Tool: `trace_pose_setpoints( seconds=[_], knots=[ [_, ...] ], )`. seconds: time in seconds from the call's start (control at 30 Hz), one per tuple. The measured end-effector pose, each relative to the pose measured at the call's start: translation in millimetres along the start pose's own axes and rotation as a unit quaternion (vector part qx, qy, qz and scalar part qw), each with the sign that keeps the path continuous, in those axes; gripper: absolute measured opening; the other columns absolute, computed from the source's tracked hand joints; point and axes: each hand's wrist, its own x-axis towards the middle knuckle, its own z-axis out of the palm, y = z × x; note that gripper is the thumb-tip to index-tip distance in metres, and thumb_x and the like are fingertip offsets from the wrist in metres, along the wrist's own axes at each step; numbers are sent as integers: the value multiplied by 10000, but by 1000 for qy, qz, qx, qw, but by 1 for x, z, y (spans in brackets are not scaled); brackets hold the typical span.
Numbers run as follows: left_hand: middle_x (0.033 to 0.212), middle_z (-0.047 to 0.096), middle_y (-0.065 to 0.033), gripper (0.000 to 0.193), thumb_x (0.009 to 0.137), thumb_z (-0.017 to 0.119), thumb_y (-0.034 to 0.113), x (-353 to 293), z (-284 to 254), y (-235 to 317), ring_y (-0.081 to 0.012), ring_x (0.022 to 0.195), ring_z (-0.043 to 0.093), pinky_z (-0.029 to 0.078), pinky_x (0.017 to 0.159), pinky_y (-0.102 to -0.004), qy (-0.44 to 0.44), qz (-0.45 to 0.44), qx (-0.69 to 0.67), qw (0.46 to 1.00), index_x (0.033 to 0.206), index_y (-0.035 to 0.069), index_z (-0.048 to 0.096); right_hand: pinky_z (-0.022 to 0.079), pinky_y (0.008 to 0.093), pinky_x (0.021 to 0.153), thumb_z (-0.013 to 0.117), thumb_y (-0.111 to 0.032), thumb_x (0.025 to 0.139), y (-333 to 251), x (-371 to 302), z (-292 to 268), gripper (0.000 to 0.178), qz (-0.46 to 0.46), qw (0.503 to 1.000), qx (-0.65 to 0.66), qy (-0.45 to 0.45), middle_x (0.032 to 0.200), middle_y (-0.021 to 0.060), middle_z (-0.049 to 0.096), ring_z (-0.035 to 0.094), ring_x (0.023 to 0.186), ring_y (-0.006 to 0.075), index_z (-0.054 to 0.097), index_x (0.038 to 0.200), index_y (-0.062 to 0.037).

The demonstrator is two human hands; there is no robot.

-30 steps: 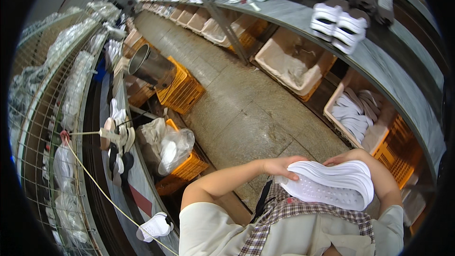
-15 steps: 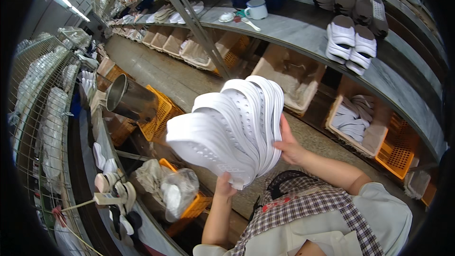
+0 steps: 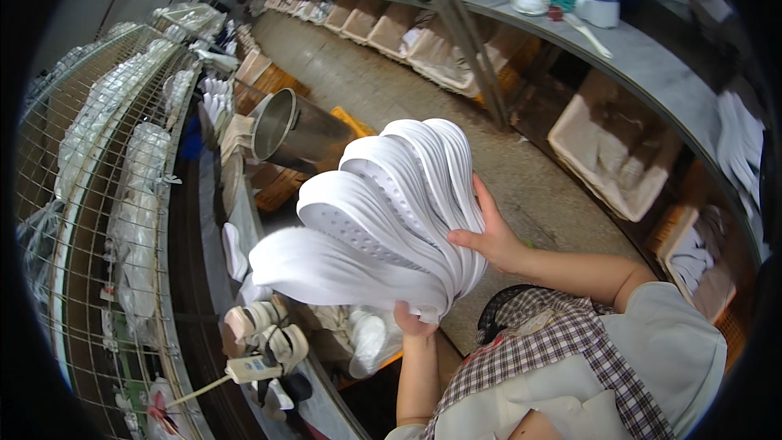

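Both my hands hold a fanned stack of several white foam clogs [image 3: 391, 204] with perforated uppers, out in front of my chest. At the lower end of the stack, my left hand [image 3: 414, 322] is closed on the clogs, its thumb up and its other fingers mostly hidden beneath. My right hand [image 3: 493, 236] grips the right side, thumb across the outer clog and fingers behind it. The leftmost clog slants out to the left, while those at the right press close together and stand more upright.
On the left, a wire mesh rack [image 3: 90, 171] holds plastic-wrapped bundles. A metal bucket [image 3: 318, 143] stands beyond the clogs. The curved bench [image 3: 521, 37] at right carries a white mug [image 3: 599, 4]; a lined bin [image 3: 562, 143] sits below. Shoes and a power strip [image 3: 252, 368] lie lower left.
My view has swung left, so the bench and bins appear farther right. The stack has tilted further left and its clogs are fanned a little differently. Both hands keep their hold.
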Motion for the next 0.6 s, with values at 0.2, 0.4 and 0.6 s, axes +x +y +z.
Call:
trace_pose_setpoints(
  seconds=[0.2,0.4,0.6],
  knots=[
    [1380,398,-108,766,814,491,557,103,-20,64,-309,1274,378,306,1054,-478,73,93,61,991,1386,73,333,175,383,1114,713,-281,788,37,139,44,1027,-5,998,8,-63,1479,204,151,192,1366,280,-20,1438,28],
    [1402,378,-112,754,842,483,542,183,-56,111,-337,1287,362,290,1060,-505,159,179,-2,971,1405,77,297,151,394,1121,606,-351,859,89,270,90,949,42,976,-76,-201,1484,263,90,152,1380,324,-41,1432,40],
    [1399,384,-131,698,868,502,445,325,-152,206,-347,1275,375,312,1047,-506,222,224,-65,947,1402,51,287,394,377,969,543,-335,896,179,374,101,756,97,966,-68,-231,1457,171,225,440,1209,263,98,1447,-73]
  ],
)
